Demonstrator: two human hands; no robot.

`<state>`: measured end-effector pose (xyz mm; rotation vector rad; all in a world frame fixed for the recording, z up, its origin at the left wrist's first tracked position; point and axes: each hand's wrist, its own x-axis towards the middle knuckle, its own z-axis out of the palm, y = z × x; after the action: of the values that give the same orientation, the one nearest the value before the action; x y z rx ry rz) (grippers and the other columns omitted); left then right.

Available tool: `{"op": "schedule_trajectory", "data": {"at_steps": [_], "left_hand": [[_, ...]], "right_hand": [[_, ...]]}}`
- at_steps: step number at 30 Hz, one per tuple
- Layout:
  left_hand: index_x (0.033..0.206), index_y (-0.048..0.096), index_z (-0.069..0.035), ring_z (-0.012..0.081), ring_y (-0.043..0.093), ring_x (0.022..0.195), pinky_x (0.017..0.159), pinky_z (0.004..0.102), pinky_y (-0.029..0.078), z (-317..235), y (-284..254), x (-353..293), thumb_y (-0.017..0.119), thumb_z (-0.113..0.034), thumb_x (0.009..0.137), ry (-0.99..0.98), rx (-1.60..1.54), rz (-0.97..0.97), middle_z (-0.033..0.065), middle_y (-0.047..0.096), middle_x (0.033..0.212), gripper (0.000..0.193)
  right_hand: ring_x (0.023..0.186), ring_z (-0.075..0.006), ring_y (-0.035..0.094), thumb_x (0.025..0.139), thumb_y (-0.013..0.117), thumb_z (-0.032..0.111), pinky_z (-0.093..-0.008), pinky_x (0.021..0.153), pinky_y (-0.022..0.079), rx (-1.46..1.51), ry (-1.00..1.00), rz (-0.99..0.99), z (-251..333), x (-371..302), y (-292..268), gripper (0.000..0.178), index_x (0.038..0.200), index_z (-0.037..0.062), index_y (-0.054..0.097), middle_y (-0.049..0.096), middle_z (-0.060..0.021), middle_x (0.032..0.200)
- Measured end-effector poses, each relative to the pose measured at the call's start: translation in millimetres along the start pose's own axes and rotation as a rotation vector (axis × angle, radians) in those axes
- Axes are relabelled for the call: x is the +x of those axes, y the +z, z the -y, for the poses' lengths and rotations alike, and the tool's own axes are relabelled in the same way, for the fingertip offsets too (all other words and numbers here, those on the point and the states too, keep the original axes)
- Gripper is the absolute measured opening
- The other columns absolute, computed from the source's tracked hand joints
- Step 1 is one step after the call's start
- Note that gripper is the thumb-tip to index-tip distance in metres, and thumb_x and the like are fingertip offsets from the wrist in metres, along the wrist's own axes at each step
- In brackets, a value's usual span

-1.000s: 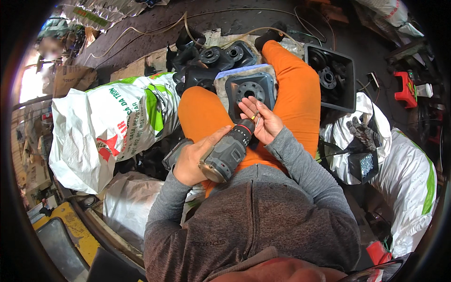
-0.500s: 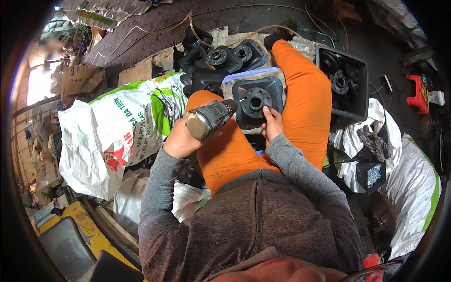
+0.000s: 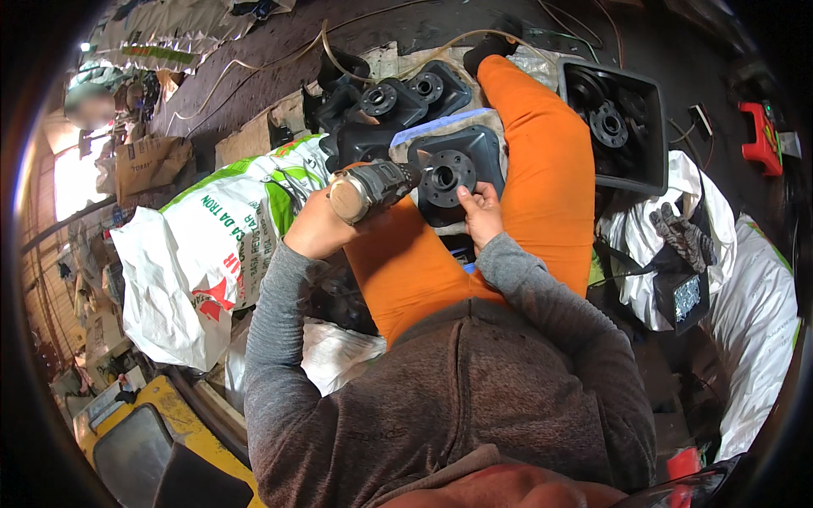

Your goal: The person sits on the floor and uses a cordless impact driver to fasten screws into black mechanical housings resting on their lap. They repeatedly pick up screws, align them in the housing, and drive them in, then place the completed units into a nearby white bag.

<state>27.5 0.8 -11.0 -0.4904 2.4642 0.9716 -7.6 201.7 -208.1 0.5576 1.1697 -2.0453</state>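
Note:
My left hand (image 3: 322, 224) is wrapped round the grip of a grey cordless drill (image 3: 374, 188). The drill lies nearly level and its chuck points at a black round flange (image 3: 446, 178) with a ring of small holes and a central bore. This flange sits on a square black boot-like part (image 3: 483, 146), which rests on a padded block between my legs. With thumb and curled fingers, my right hand (image 3: 483, 212) grips the flange's lower right rim. Whether the bit touches a hole I cannot tell.
More black flanged parts (image 3: 378, 100) lie beyond the block. A black bin (image 3: 633, 173) at the right holds similar parts. White sacks (image 3: 182, 279) flank me on both sides. A glove (image 3: 682, 237) and a red stool-like object (image 3: 760, 140) are at the right; a hose (image 3: 246, 63) crosses the floor.
The drill has moved slightly away from my body and toward the flange. My right hand has closed in on the flange's rim. The whole view has shifted a little.

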Motion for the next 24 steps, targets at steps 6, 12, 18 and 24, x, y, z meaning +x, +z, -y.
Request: {"op": "schedule_trajectory", "data": {"at_steps": [6, 12, 18, 24], "left_hand": [[0.11, 0.063, -0.003, 0.013, 0.061, 0.083, 0.075, 0.028, 0.051, -21, -4, -1, 0.078, -0.012, 0.077, 0.043, -0.012, -0.083, 0.0035, 0.067, 0.097, 0.037], [0.112, 0.063, -0.004, 0.0136, 0.062, 0.087, 0.082, 0.0292, 0.051, -29, -16, -4, 0.079, -0.021, 0.077, -0.117, -0.033, 0.019, 0.0041, 0.069, 0.1, 0.042], [0.111, 0.066, -0.006, 0.0159, 0.064, 0.083, 0.079, 0.0299, 0.052, -23, -9, 1, 0.079, -0.026, 0.078, -0.018, 0.06, 0.003, 0.0065, 0.07, 0.096, 0.042], [0.111, 0.066, -0.006, 0.0144, 0.064, 0.086, 0.079, 0.0298, 0.052, -40, -6, 11, 0.079, -0.026, 0.078, -0.249, 0.065, 0.061, 0.0066, 0.07, 0.099, 0.041]], "right_hand": [[0.079, -0.008, 0.057, 0.092, 0.064, 0.011, -0.0228, 0.07, 0.045, -0.06, 0.018, 0.062, 5, -5, 4, 0.025, 0.109, 0.0015, 0.049, 0.061, -0.0035, 0.083], [0.08, -0.0077, 0.057, 0.092, 0.064, 0.01, -0.0225, 0.071, 0.048, -0.029, -0.08, 0.132, 5, -3, 1, 0.026, 0.112, 0.0007, 0.05, 0.061, -0.0049, 0.086], [0.083, -0.0084, 0.059, 0.092, 0.063, 0.009, -0.0222, 0.078, 0.047, -0.069, -0.075, 0.116, -5, 4, -5, 0.018, 0.107, 0.0025, 0.053, 0.064, -0.0048, 0.09], [0.078, -0.0093, 0.057, 0.091, 0.064, 0.011, -0.0233, 0.069, 0.046, -0.1, -0.113, 0.064, -19, 18, -11, 0.027, 0.111, -0.0018, 0.05, 0.062, -0.0059, 0.086]]}}
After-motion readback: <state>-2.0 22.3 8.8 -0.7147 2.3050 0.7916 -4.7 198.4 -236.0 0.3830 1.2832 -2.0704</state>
